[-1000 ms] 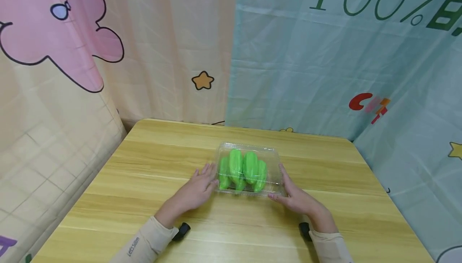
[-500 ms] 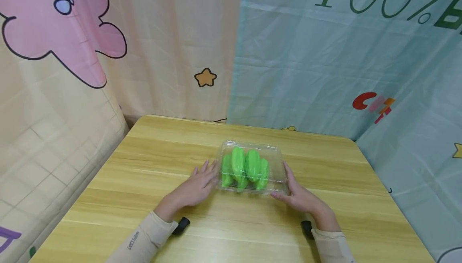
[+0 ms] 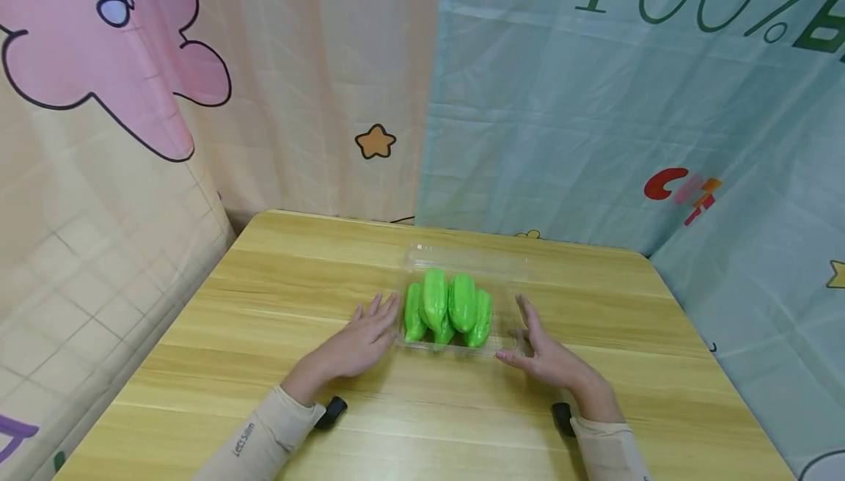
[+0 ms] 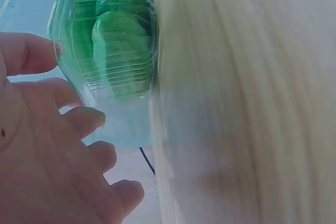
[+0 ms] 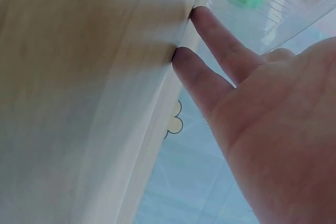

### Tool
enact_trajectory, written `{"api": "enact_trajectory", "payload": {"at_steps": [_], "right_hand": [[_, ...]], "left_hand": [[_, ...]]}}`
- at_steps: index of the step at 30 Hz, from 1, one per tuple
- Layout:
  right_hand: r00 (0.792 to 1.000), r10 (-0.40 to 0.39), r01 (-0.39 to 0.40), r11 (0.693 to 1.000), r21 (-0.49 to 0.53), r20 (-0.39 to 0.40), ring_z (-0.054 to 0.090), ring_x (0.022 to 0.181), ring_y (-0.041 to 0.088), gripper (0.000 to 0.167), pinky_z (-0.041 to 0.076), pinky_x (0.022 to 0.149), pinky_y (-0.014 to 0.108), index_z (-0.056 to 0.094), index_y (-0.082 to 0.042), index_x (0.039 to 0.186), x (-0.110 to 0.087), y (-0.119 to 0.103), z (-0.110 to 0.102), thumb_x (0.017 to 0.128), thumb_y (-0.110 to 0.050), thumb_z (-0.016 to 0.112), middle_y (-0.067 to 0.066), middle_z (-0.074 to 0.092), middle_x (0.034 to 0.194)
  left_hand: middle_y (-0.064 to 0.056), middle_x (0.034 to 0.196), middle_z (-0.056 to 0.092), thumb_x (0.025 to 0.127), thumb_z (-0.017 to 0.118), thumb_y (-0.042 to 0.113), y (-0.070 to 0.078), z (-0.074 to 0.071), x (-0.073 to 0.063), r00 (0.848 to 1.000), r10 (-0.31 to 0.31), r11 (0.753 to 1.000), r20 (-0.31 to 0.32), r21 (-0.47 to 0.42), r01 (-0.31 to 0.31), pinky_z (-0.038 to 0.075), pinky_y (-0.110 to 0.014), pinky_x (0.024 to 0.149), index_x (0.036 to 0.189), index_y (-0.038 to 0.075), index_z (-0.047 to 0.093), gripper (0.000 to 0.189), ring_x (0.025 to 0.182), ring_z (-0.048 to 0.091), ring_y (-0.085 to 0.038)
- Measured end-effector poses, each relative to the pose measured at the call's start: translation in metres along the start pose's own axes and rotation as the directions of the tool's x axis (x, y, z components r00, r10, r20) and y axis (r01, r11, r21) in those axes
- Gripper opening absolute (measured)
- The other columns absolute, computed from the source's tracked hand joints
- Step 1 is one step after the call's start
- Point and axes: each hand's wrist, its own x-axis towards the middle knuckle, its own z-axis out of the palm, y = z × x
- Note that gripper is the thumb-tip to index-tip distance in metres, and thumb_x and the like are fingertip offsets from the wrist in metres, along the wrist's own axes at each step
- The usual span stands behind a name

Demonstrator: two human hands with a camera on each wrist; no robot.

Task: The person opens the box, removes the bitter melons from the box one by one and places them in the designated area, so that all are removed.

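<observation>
On the table stands a clear plastic clamshell box [image 3: 505,320] with its lid [image 3: 475,257] raised at the back. Inside lie several glossy green, ridged, elongated pieces [image 3: 462,303]; their exact kind is unclear. My left hand [image 3: 356,345] is at the box's left side with fingers spread, and in the left wrist view a fingertip [image 4: 56,50] touches the plastic wall. Around the front right corner my right hand [image 3: 551,364] spreads thumb and fingers. In the right wrist view two straight fingers [image 5: 210,80] reach down to the tabletop beside the box.
The wooden table [image 3: 422,422] has its far edge close to hanging curtains, one beige [image 3: 317,100] and one light blue [image 3: 541,114]. A black wrist device [image 3: 332,413] sticks out from the left sleeve, and another black device [image 3: 562,419] from the right sleeve.
The box's lid was down over the green pieces and is now up towards the back. Both hands stay nearly where they were beside the box.
</observation>
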Motion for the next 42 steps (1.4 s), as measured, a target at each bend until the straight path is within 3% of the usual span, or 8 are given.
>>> {"api": "enact_trajectory", "payload": {"at_steps": [7, 11, 17, 24, 31, 34, 38, 42], "right_hand": [[0.999, -0.047, 0.047, 0.996, -0.079, 0.005, 0.006, 0.149, 0.046, 0.103, 0.017, 0.112, 0.070, -0.001, -0.011, 0.163, 0.000, 0.001, -0.002, 0.095, -0.046, 0.068, 0.017, -0.008, 0.167], [0.999, -0.053, 0.053, 0.995, -0.083, 0.003, 0.006, 0.149, 0.045, 0.103, 0.016, 0.112, 0.070, 0.000, -0.010, 0.163, 0.000, 0.001, -0.002, 0.094, -0.047, 0.068, 0.018, -0.008, 0.167], [0.999, -0.043, 0.043, 0.994, -0.098, -0.001, 0.011, 0.148, 0.046, 0.103, 0.018, 0.112, 0.070, 0.002, -0.014, 0.163, -0.001, -0.001, -0.003, 0.093, -0.048, 0.069, 0.017, -0.006, 0.167], [1.000, -0.030, 0.030, 0.998, -0.056, 0.010, 0.042, 0.135, 0.048, 0.106, 0.030, 0.109, 0.066, 0.005, -0.013, 0.163, -0.004, -0.004, -0.006, 0.090, -0.046, 0.074, 0.019, -0.005, 0.167], [0.999, -0.040, 0.041, 0.998, -0.045, 0.010, 0.044, 0.134, 0.047, 0.108, 0.031, 0.110, 0.064, 0.006, -0.008, 0.162, -0.004, -0.005, -0.008, 0.089, -0.047, 0.076, 0.021, -0.005, 0.166], [0.999, -0.041, 0.041, 0.999, -0.035, 0.011, 0.045, 0.134, 0.046, 0.108, 0.030, 0.110, 0.064, 0.006, -0.007, 0.162, -0.004, -0.006, -0.009, 0.089, -0.046, 0.076, 0.021, -0.005, 0.166], [0.999, -0.034, 0.034, 0.999, -0.037, 0.011, 0.046, 0.134, 0.045, 0.109, 0.030, 0.111, 0.064, 0.007, -0.007, 0.162, -0.004, -0.006, -0.008, 0.088, -0.046, 0.077, 0.021, -0.004, 0.166], [1.000, -0.027, 0.028, 0.999, -0.032, 0.013, 0.045, 0.134, 0.044, 0.109, 0.030, 0.110, 0.064, 0.007, -0.008, 0.162, -0.003, -0.006, -0.008, 0.088, -0.046, 0.077, 0.019, -0.004, 0.166]], "left_hand": [[-0.015, 0.165, 0.008, 0.111, 0.031, 0.031, -0.001, 0.001, 0.000, 1.000, 0.002, 1.000, -0.002, -0.014, -0.002, 0.002, -0.062, 0.118, 0.159, 0.001, 0.011, 0.060, 0.151, 0.001, -0.039], [-0.015, 0.165, 0.008, 0.111, 0.031, 0.031, -0.003, 0.003, 0.001, 1.000, 0.005, 1.000, -0.005, -0.012, -0.005, 0.001, -0.062, 0.118, 0.159, 0.001, 0.011, 0.060, 0.151, 0.001, -0.039], [-0.016, 0.165, 0.006, 0.111, 0.030, 0.032, 0.000, 0.001, 0.000, 1.000, 0.004, 1.000, 0.015, 0.002, -0.004, 0.002, -0.061, 0.119, 0.159, 0.001, 0.008, 0.061, 0.151, -0.001, -0.039], [-0.016, 0.166, 0.003, 0.111, 0.030, 0.032, 0.003, -0.001, -0.002, 0.998, -0.008, 1.000, 0.066, 0.021, 0.007, 0.002, -0.057, 0.120, 0.159, 0.001, 0.006, 0.062, 0.151, -0.004, -0.038], [-0.021, 0.164, 0.004, 0.110, 0.032, 0.033, 0.006, -0.006, 0.000, 0.999, 0.002, 0.999, 0.048, 0.048, -0.005, 0.004, -0.057, 0.120, 0.159, -0.002, 0.012, 0.063, 0.151, -0.001, -0.038], [-0.022, 0.164, 0.006, 0.109, 0.038, 0.038, 0.006, -0.011, 0.007, 1.000, 0.021, 0.999, -0.012, 0.047, -0.021, 0.006, -0.059, 0.119, 0.158, -0.003, 0.017, 0.067, 0.151, 0.003, -0.037], [-0.012, 0.166, 0.003, 0.101, 0.051, 0.055, 0.001, -0.019, 0.023, 0.997, 0.044, 0.998, -0.070, -0.031, -0.047, 0.003, -0.055, 0.120, 0.161, 0.005, 0.012, 0.087, 0.152, -0.001, -0.028], [-0.005, 0.167, -0.007, 0.084, 0.069, 0.066, -0.005, -0.026, 0.043, 0.997, 0.069, 0.995, -0.046, -0.066, -0.072, -0.010, -0.049, 0.119, 0.163, 0.012, 0.003, 0.116, 0.151, -0.016, -0.022]]}}
